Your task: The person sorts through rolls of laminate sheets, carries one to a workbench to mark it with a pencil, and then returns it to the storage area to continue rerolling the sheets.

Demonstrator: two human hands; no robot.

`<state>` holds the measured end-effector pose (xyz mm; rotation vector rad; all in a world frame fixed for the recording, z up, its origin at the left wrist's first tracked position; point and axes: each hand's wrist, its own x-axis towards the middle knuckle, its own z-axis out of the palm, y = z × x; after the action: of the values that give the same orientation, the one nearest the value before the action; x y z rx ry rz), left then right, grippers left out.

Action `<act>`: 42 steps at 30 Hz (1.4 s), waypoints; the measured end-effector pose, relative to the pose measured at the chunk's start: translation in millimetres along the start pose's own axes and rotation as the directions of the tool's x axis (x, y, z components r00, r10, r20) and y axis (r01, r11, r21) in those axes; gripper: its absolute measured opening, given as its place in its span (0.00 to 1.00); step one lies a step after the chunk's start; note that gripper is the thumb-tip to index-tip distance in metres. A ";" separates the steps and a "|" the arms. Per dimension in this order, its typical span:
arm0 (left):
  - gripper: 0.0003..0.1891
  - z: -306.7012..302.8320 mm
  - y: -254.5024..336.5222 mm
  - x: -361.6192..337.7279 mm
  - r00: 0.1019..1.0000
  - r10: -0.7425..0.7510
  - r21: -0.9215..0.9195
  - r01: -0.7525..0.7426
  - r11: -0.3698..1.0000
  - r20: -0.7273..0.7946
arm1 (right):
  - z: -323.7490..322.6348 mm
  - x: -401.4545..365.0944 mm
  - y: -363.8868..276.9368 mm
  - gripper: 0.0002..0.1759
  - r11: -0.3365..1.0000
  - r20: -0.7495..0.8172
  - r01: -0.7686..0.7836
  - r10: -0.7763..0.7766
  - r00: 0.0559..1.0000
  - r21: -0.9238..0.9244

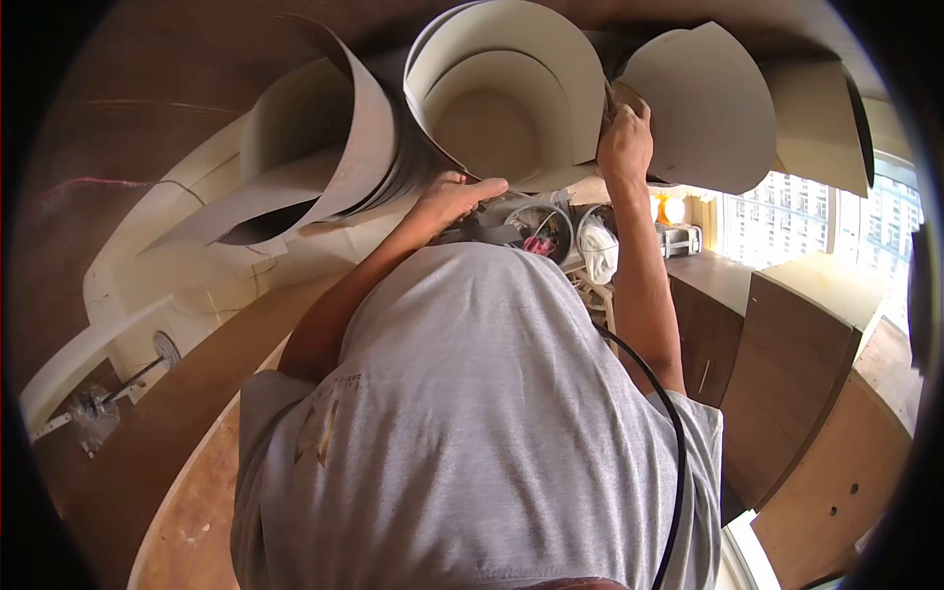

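Note:
Several large rolled sheets lie side by side across the top of the view. The middle roll (pixel 430 74) faces me with its open end. My left hand (pixel 454 204) is at its lower edge, thumb stretched out over the rim and the other fingers mostly hidden underneath. At the roll's right edge, my right hand (pixel 626 143) is closed, its fingers curled on the sheet edge between this roll and the grey curved sheet (pixel 698 108). To the left is another grey roll (pixel 364 147), partly open.
Brown cabinets (pixel 787 383) stand at the right before bright windows (pixel 777 216). Below the rolls are a white bag (pixel 598 248) and a clear round container (pixel 541 231). A black cable (pixel 677 433) runs down my right side. Wooden boards (pixel 197 492) curve at the left.

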<state>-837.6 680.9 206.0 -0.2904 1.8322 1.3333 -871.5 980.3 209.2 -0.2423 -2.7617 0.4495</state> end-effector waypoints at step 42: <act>0.34 -0.9 4.1 18.3 0.972 0.158 -0.005 -0.160 0.987 0.176 | -72.9 34.4 -12.4 0.07 0.985 -0.003 0.036 -0.036 0.999 0.169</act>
<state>-852.1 686.7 195.5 -0.0186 1.7407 1.4122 -879.5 996.5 288.8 -0.1499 -2.7036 0.6705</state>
